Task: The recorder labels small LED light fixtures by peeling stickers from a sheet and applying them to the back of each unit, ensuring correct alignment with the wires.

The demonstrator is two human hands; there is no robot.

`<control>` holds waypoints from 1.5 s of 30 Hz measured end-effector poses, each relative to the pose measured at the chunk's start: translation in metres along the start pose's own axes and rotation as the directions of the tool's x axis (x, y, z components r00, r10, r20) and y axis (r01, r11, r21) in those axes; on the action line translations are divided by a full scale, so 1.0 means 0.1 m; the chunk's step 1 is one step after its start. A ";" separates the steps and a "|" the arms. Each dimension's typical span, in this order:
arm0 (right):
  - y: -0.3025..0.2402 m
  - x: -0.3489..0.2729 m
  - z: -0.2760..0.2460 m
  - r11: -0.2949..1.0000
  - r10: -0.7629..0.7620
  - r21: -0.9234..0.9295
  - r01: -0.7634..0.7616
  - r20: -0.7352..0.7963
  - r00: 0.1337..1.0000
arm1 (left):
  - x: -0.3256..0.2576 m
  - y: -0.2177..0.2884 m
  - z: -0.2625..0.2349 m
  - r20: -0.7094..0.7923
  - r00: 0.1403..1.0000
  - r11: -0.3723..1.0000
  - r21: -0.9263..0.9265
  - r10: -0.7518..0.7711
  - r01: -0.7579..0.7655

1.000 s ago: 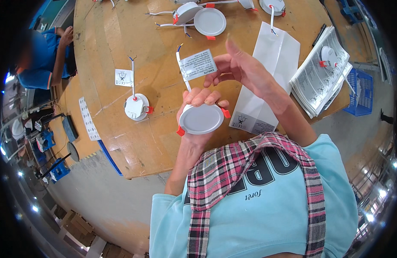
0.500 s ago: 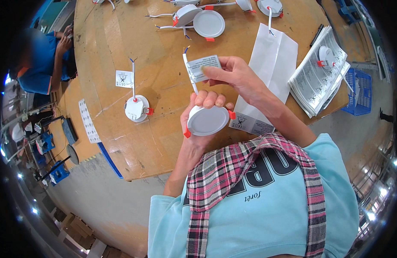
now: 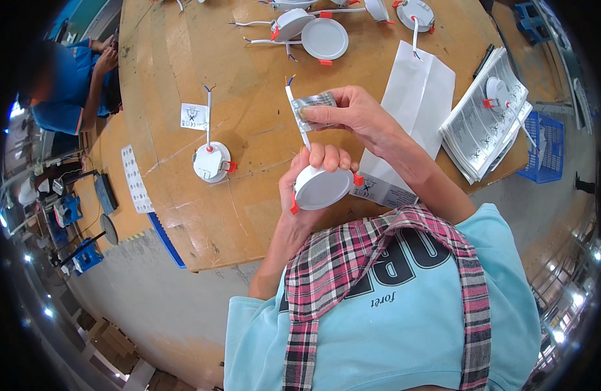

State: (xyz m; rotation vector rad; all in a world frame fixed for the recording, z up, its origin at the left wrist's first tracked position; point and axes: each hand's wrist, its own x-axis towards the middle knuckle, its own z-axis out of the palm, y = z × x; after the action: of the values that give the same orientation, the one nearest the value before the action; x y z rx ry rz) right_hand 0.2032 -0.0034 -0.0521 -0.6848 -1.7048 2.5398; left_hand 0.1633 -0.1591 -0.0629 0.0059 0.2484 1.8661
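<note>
The held lamp (image 3: 324, 189) has a smooth, matt white face and plastic-looking red clips (image 3: 294, 204). Its label (image 3: 317, 100) has a silvery gloss. The tabletop (image 3: 248, 225) looks like varnished wood, shiny but scratched. The stacked sheets (image 3: 471, 140) are glossy, paper or film; the white sheet (image 3: 419, 98) is smooth, softly shiny. The checked apron (image 3: 326, 274) is woven cloth, the shirt (image 3: 385, 339) matt cloth.

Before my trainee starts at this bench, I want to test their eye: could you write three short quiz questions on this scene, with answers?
1. Which hand grips the held lamp?
2. True or false: the right hand is touching the black pen.
3. Fill the gap: a ____ lies on the stack of printed sheets.

Key: 1. The left hand. 2. False; it pinches the silver label. 3. White lamp.
</note>
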 end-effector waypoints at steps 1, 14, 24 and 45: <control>0.01 0.01 -0.01 1.000 -0.005 -0.007 0.005 0.005 1.000 | 0.00 0.03 -0.02 0.010 1.000 0.992 0.126 0.021 -0.022; -0.03 -0.27 -0.22 0.982 -0.177 -0.099 0.161 -0.187 0.966 | -0.39 0.82 -0.26 0.303 0.737 -0.723 0.596 0.604 0.349; -0.03 -0.22 -0.17 0.968 -0.178 -0.211 0.138 -0.186 0.966 | 0.13 1.70 -0.57 0.392 0.696 -0.752 0.571 0.602 0.328; -0.04 0.67 -0.34 0.039 -0.756 -0.998 -0.051 -0.063 0.651 | 0.00 1.29 -0.31 0.492 0.553 -0.654 0.745 0.672 0.132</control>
State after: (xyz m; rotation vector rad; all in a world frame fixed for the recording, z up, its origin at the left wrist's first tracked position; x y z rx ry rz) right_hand 0.1539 0.0440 -0.0826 -0.6850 -2.5164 0.2927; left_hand 0.0377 -0.2008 -0.0707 1.1393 2.9107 1.4646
